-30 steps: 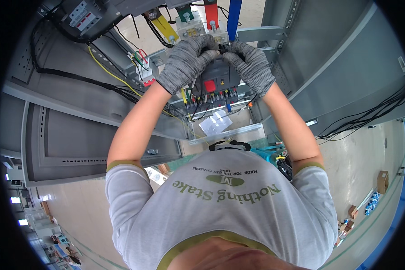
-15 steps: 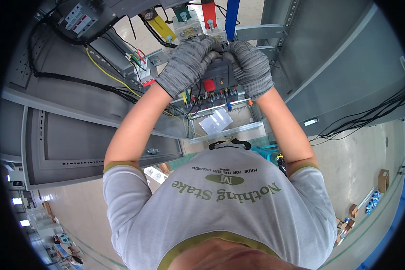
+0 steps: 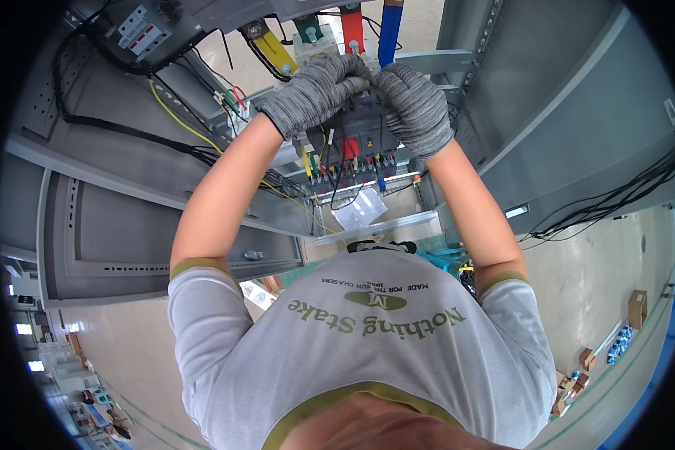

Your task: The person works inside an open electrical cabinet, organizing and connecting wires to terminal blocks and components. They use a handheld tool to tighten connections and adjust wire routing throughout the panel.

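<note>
The left hand [image 3: 315,94] and the right hand [image 3: 418,112], both in grey knit gloves, are held close together at the top edge of a dark grey switch box [image 3: 367,127]. The box is set inside the open metal cabinet [image 3: 127,232], beneath the red bar [image 3: 352,30] and the blue bar [image 3: 389,34]. Compared with a second ago, the gap between the fingertips has been narrowed, and the small dark part seen there then is now hidden. The fingers of both hands are bent inward; whether anything is gripped cannot be told. A black wire [image 3: 343,159] is now seen hanging across the red square [image 3: 351,148] on the box, which was uncovered earlier. The red base of the small white switch [image 3: 238,118] has been covered by the left forearm.
</note>
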Tool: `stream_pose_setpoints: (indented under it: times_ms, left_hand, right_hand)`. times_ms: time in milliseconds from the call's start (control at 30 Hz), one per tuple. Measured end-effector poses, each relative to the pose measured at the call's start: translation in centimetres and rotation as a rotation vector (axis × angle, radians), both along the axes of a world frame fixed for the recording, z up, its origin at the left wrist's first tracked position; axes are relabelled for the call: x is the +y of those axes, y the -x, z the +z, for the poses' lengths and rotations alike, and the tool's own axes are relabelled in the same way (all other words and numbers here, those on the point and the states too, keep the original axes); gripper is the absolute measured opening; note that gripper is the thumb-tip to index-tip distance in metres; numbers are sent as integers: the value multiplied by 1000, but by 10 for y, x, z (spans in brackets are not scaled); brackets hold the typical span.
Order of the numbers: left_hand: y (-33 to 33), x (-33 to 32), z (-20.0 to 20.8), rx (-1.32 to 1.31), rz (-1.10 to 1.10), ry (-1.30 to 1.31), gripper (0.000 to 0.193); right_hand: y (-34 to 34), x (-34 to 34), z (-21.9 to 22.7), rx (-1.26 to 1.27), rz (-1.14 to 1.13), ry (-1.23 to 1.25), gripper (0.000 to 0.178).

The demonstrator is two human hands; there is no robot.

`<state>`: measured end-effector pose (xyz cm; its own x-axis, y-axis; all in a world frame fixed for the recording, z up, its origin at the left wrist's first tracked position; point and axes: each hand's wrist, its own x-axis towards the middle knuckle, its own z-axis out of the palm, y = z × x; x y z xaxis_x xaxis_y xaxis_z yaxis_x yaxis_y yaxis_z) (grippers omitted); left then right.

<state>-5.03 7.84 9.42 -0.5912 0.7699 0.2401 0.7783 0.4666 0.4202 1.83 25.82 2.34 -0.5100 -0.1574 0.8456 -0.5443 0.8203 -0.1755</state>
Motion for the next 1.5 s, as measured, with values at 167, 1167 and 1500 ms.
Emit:
stream_pose_setpoints:
  times_ms: [167,1167,1500]
  left_hand:
    - [-12,1,-9,128,74,98,30]
    - [5,-63,-49,681,398,-267,18]
    - [-2,-45,-42,583,655,-233,20]
  right_hand:
    - [5,2,14,-385,174,259,17]
    - [63,22,20,-462,281,245,14]
    - [64,-1,10,-270,-48,95,14]
